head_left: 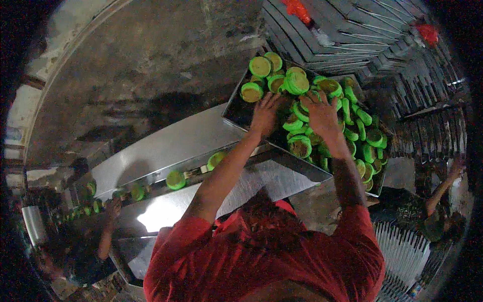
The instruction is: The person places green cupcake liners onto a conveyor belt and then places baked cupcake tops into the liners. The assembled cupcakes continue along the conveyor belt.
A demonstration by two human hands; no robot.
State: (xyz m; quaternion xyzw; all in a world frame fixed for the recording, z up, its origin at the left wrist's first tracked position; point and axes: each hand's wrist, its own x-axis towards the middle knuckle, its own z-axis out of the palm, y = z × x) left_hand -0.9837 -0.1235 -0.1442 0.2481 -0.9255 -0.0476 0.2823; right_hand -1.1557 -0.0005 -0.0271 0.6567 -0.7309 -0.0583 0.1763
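A dark rectangular metal tray [238, 111] holds a heap of bright green round pieces with brown flat faces [297, 82], which look like baked cakes or buns. My left hand [266, 115] lies over the tray's left part, its fingers stretched and apart, beside the pieces at the far left corner. On the heap, my right hand [322, 115] rests with fingers spread and slightly bent, touching several pieces. Neither hand visibly grips one. Toward the right side of the tray, many pieces stand on edge or lean on each other. Some pieces under my right hand are hidden.
Left of the tray, a narrow conveyor carries a row of green pieces [176, 179] beside a shiny metal panel [173, 146]. A co-worker's hand [114, 207] is near its far left. Metal racks [352, 45] stand at the upper right; another person [402, 209] is at right.
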